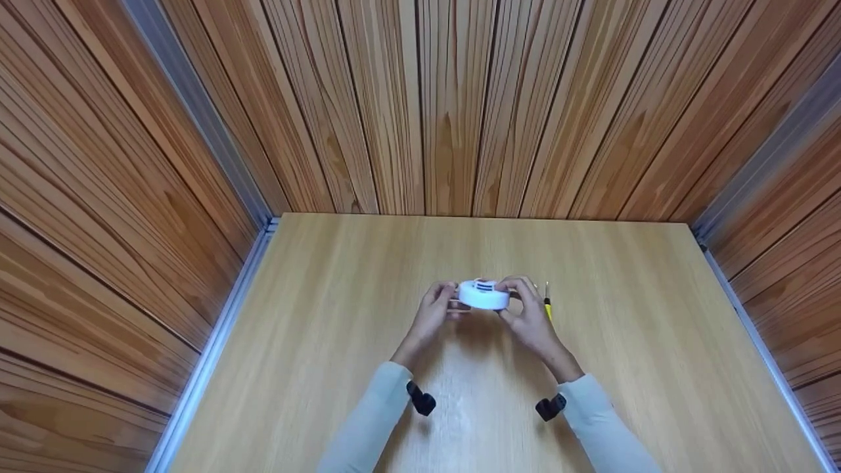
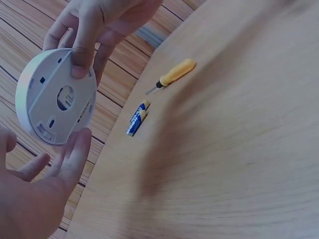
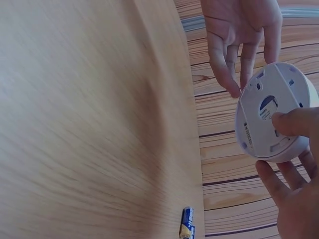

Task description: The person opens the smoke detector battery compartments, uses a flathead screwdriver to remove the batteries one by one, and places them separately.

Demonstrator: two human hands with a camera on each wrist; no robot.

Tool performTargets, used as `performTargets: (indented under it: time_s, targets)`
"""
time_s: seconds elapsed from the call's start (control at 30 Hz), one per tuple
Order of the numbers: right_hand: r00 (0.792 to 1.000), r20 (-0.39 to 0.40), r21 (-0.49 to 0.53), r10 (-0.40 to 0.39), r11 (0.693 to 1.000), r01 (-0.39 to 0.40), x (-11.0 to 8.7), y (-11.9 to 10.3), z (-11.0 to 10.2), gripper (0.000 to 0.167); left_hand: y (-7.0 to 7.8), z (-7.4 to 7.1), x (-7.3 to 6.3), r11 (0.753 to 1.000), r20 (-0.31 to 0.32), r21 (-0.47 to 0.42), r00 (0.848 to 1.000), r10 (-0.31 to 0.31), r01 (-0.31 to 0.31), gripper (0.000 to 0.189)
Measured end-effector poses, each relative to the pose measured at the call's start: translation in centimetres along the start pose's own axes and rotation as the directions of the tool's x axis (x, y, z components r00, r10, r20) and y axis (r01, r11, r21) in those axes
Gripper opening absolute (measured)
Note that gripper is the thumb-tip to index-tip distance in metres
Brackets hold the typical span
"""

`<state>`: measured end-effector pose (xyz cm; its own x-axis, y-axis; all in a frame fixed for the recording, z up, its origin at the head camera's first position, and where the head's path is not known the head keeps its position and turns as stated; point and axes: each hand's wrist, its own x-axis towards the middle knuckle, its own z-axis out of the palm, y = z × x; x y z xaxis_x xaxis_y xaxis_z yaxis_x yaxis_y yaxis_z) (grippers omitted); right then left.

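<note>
A round white smoke detector point(image 1: 483, 300) with dark slots is held up over the table. My right hand point(image 1: 531, 320) grips it by its right side, thumb pressed on the flat back plate and fingers around the rim. That back plate, with a round hole and a printed label inside, faces the cameras in both wrist views. My left hand point(image 1: 430, 316) is at the opposite edge; in the left wrist view its fairly straight fingertips point(image 2: 82, 142) are right at the rim.
A yellow-handled screwdriver point(image 2: 177, 72) lies on the wooden table point(image 1: 315, 341) beyond my right hand. Near its tip lie two blue and yellow batteries point(image 2: 136, 119). Wood-panelled walls point(image 1: 453, 118) enclose the table at the back and sides.
</note>
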<state>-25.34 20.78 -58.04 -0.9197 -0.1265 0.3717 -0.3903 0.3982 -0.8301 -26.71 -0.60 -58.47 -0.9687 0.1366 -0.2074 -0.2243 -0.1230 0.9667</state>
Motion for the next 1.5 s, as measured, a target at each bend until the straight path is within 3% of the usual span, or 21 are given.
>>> performTargets:
  time_s: [0.17, 0.33, 0.43, 0.67, 0.9, 1.17, 1.4, 1.5]
  targets:
    - [0.994, -0.007, -0.040, -0.107, 0.994, 0.106, -0.1, 0.1, 0.3, 0.044, 0.1, 0.1, 0.0, 0.997, -0.005, 0.058, 0.999, -0.047, 0.047, 0.037]
    - [0.990, -0.012, -0.059, -0.144, 0.988, 0.143, -0.2, 0.2, 0.6, 0.046, 0.0, 0.1, 0.0, 0.996, -0.009, 0.089, 1.000, -0.013, 0.014, 0.038]
    - [0.992, -0.012, -0.067, -0.127, 0.990, 0.126, -0.4, 0.2, 0.7, 0.045, -0.1, 0.1, 0.0, 0.996, -0.002, 0.091, 1.000, 0.002, -0.001, 0.037]
    - [0.997, -0.012, -0.074, -0.079, 0.994, 0.078, -0.8, 0.3, 0.8, 0.042, -0.1, -0.2, -0.1, 0.999, 0.016, 0.006, 0.999, -0.044, 0.044, 0.037]
    - [0.997, -0.028, -0.076, -0.077, 0.994, 0.074, -0.7, 0.7, 0.8, 0.042, -0.1, -0.2, -0.3, 0.999, 0.003, 0.039, 1.000, -0.020, 0.020, 0.037]
    - [0.996, -0.062, 0.015, -0.059, 0.998, 0.060, -0.7, 0.9, 1.1, 0.049, 0.1, 0.0, -0.2, 0.998, -0.017, -0.002, 0.998, -0.064, 0.064, 0.045]
    - [0.998, -0.044, 0.105, 0.045, 0.994, -0.040, -0.8, 1.1, 0.6, 0.049, -0.1, -0.2, -0.2, 0.999, -0.034, -0.037, 0.999, 0.031, -0.033, 0.042]
    - [0.994, -0.042, 0.154, 0.105, 0.983, -0.097, -0.6, 1.1, 0.4, 0.042, -0.1, -0.4, -0.2, 0.997, -0.038, -0.058, 0.998, 0.040, -0.042, 0.041]
